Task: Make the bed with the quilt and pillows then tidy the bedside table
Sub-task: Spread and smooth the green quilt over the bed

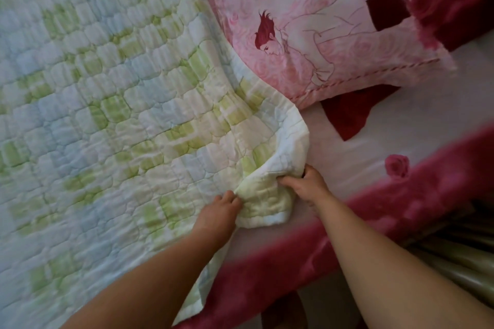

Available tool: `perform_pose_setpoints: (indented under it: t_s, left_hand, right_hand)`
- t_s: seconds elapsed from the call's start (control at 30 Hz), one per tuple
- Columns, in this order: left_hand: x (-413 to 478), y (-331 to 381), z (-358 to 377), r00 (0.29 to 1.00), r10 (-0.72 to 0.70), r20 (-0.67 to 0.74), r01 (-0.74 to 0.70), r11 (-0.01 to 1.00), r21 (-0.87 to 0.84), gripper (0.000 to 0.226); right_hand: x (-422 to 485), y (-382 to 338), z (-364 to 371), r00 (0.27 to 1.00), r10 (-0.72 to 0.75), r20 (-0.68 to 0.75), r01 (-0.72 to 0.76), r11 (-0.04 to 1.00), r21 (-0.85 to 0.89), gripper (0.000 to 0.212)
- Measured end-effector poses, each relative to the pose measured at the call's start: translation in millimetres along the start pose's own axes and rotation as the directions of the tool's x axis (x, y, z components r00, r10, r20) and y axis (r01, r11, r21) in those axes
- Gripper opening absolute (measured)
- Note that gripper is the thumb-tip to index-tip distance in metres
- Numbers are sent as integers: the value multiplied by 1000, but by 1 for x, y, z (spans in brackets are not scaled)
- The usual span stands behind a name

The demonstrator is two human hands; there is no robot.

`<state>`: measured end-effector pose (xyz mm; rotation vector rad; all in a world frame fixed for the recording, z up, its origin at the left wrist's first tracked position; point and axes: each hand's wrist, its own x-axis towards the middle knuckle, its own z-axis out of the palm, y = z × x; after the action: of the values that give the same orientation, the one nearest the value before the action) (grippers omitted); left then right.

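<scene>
- Both forearms reached in from the bottom of the view, across the red bed edge (361, 222), and met at one spot.
- The left hand (219, 212) had its fingers curled into a fold of the quilt (107, 88), pinching it from the left side.
- The right hand (307, 184) clutched the same bunch from the right, with its fingers wrapped into the cloth. It was the hand nearer the bare sheet (387, 136) and the pillow.
- Between the hands, the quilt's corner (267, 200) was doubled over and rumpled, rising in a loose curl just above the right hand.
- The rest of the quilt lay spread out flat to the left and away from the hands, covering most of the bed in view. Its side edge ran back along the left forearm toward the near edge.
- From the corner, the top edge ran diagonally up and left, touching the pillow (320, 35) along its lower-left side.
- The next move likely turned on this: the bunched corner sat short of the bed edge, with open sheet to its right, so it wanted drawing out rightward and laying flat, the right hand leading.
- The bedside table was not in view.
</scene>
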<state>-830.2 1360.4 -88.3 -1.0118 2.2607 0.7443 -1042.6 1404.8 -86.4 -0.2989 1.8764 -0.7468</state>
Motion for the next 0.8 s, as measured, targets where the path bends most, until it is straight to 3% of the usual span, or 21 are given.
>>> perform_pose_setpoints:
  t_s: [0.13, 0.2, 0.33, 0.43, 0.57, 0.67, 0.73, 0.8]
  left_hand:
    - [2, 4, -13, 999, 38, 28, -38, 999, -13, 30]
    - [-3, 17, -22, 992, 96, 85, -87, 991, -100, 29]
    - [-21, 64, -43, 930, 287, 227, -209, 926, -314, 37]
    - [-17, 98, -42, 876, 375, 305, -275, 906, -323, 42]
    - [9, 127, -27, 834, 359, 419, -269, 927, -260, 52]
    - [26, 127, -8, 808, 314, 499, -246, 949, -198, 74]
    - [34, 126, 4, 784, 285, 551, -240, 958, -155, 84]
    - [40, 128, 11, 761, 269, 591, -242, 962, -125, 88]
  right_hand:
    - [-13, -5, -7, 993, -92, -77, 88, 995, -48, 25]
    - [-22, -10, -22, 981, -132, -140, 117, 987, -110, 25]
    - [-34, -4, -74, 964, -169, -204, 129, 972, -198, 18]
    - [-30, 9, -116, 957, -189, -221, 105, 933, -345, 22]
    - [-5, 23, -144, 972, -159, -171, 27, 804, -594, 25]
    - [16, 27, -143, 974, -121, -190, -81, 598, -797, 26]
    - [28, 32, -139, 965, -117, -234, -149, 490, -859, 26]
    - [38, 37, -139, 954, -100, -281, -202, 476, -856, 30]
